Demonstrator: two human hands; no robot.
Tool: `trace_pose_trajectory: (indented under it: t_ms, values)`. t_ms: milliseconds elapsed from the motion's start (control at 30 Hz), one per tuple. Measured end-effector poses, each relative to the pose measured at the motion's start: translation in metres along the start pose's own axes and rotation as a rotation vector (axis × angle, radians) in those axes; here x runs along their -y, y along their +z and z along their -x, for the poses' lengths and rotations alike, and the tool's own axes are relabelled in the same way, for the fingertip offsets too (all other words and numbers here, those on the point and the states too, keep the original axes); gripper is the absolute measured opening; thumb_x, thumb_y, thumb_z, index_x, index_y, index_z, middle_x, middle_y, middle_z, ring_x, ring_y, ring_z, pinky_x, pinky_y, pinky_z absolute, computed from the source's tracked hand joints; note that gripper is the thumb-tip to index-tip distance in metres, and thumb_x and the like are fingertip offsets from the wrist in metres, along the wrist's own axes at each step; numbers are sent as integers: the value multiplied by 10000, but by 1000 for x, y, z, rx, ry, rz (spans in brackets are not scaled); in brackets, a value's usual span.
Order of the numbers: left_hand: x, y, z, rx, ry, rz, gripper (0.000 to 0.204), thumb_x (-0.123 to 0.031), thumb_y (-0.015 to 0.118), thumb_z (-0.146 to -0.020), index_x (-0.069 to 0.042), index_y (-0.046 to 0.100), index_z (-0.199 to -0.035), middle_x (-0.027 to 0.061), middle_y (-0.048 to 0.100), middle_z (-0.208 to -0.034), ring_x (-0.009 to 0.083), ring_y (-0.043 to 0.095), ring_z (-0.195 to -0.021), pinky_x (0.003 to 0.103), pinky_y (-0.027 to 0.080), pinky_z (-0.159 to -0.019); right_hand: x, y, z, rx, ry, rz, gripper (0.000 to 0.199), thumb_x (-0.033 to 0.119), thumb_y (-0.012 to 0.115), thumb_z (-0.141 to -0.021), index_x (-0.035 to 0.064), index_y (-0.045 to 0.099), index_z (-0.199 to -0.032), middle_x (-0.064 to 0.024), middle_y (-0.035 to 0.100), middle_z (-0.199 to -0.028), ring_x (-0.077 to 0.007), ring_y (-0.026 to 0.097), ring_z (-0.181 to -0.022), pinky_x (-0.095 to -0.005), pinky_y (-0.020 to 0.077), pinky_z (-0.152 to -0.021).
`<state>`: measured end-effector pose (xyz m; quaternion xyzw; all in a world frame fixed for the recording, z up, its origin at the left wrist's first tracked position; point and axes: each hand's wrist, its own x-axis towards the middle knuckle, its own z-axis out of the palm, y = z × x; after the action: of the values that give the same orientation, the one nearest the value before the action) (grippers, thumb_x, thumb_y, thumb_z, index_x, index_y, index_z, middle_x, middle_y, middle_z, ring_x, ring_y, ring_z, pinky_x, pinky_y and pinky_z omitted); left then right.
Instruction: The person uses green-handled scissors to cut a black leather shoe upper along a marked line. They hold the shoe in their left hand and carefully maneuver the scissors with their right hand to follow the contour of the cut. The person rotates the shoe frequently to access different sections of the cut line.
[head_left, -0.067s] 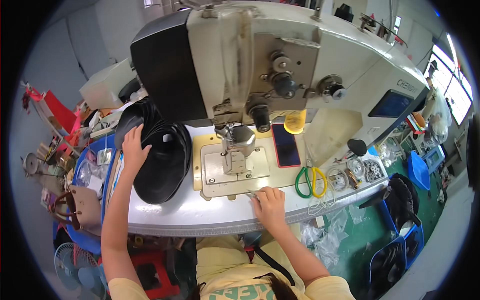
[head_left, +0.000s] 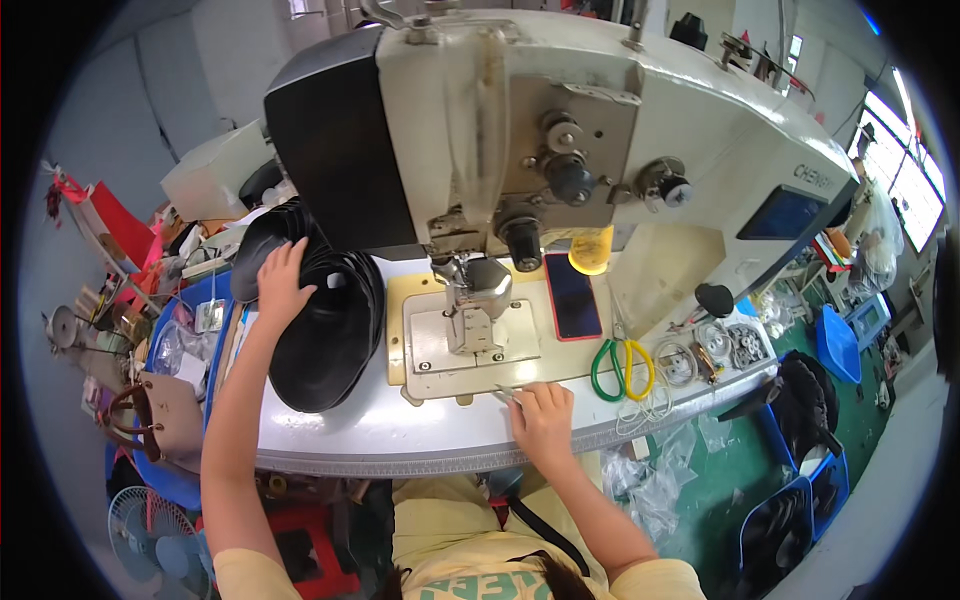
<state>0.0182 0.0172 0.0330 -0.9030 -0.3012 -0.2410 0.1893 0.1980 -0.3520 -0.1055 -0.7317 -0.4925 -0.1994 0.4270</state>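
The left hand (head_left: pixel 283 283) lies spread, fingers apart, on top of a stack of black curved pieces (head_left: pixel 325 320), smooth and slightly glossy, shaped like shallow brims and leaning overlapped at the left of the white worktable (head_left: pixel 350 425), just beside the sewing machine (head_left: pixel 560 130). The right hand (head_left: pixel 543 418) rests near the table's front edge, fingers curled together around a thin metal tool (head_left: pixel 505 396) whose tip pokes out toward the machine's pale yellow base plate (head_left: pixel 480 340); how tightly it pinches cannot be told. The machine's body is cream-painted metal, scuffed, with a black rounded end cover. A dark phone in a red case (head_left: pixel 573 296) lies flat on the plate, and scissors with green and yellow loop handles (head_left: pixel 622 368) lie to its right. Beyond them sits a small tray of round metal parts (head_left: pixel 725 345). On the green floor, a blue bin (head_left: pixel 790 515) holds dark pieces.
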Motion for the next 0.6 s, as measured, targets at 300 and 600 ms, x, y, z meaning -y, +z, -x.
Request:
trace_pose_trajectory:
  t_ms: [300,600]
  values:
    - [44,133,-11,383,-254,641,746,-194,765,-557,15,447,-1199,206,556,-1118,315,528,-1059,334,409,-911,-24,-19,1,52,37,85,120,93,640,-678,59,529,-709,-71,498,-748,-253,475,-727,-377,346,-683]
    - [21,38,28,88,-362,543,580,-97,700,-649,-69,489,-1189,177,575,-1095,323,536,-1042,356,410,-893,-26,-21,5,-2,22,13,94,54,623,-683,55,537,-720,-72,530,-758,-255,481,-727,-376,342,-689]
